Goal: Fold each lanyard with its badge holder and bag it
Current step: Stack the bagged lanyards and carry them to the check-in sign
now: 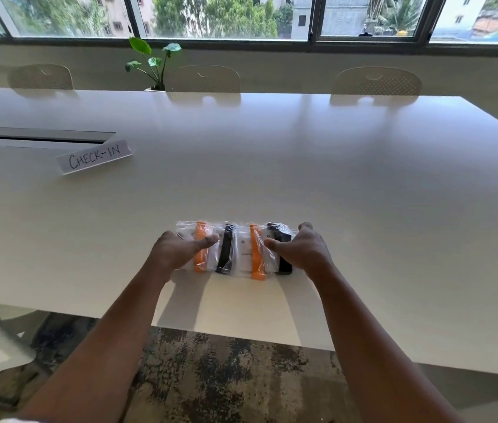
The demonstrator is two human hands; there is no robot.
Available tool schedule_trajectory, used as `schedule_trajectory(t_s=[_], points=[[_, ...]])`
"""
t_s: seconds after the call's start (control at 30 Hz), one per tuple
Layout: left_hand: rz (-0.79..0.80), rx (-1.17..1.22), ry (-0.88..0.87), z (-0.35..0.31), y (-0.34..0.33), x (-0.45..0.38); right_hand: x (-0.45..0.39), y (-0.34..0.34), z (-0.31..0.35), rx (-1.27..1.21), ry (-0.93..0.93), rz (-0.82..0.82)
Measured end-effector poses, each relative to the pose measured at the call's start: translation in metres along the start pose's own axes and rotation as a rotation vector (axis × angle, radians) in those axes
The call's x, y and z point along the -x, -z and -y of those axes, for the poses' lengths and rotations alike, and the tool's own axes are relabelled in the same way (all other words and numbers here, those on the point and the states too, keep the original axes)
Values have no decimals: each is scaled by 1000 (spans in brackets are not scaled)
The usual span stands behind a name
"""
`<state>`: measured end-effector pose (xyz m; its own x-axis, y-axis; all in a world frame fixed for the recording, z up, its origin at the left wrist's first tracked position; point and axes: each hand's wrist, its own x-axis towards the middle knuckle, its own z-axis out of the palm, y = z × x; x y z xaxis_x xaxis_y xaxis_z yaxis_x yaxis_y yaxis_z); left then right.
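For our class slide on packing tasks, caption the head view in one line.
Both hands, left and right, bracket a row of bagged lanyards on a white table.

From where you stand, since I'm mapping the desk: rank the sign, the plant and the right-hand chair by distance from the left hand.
1. Sign, on the table to the left hand's far left.
2. Plant, beyond the table's far edge.
3. Chair, far right.

bare forearms, two bare hands (180, 250)
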<state>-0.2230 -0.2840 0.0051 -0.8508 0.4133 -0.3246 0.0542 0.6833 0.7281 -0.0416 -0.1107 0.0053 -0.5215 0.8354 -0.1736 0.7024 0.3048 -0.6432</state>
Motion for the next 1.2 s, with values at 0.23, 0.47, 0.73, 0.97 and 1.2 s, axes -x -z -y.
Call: schedule_trajectory(t_s=[0.23, 0.47, 0.73, 0.97, 1.2], points=[[173, 106, 23, -3, 3, 7, 6, -6, 6, -23, -26, -5], [274, 111, -28, -10, 1, 14, 9, -14, 11, -57, -50, -21], [177, 193, 7, -5, -17, 22, 12, -23, 18, -167, -44, -39], [249, 442, 116, 2, -10, 27, 13, -31, 20, -429, -113, -9], [345, 667, 100, -1, -2, 32, 10, -29, 33, -839, -137, 125]])
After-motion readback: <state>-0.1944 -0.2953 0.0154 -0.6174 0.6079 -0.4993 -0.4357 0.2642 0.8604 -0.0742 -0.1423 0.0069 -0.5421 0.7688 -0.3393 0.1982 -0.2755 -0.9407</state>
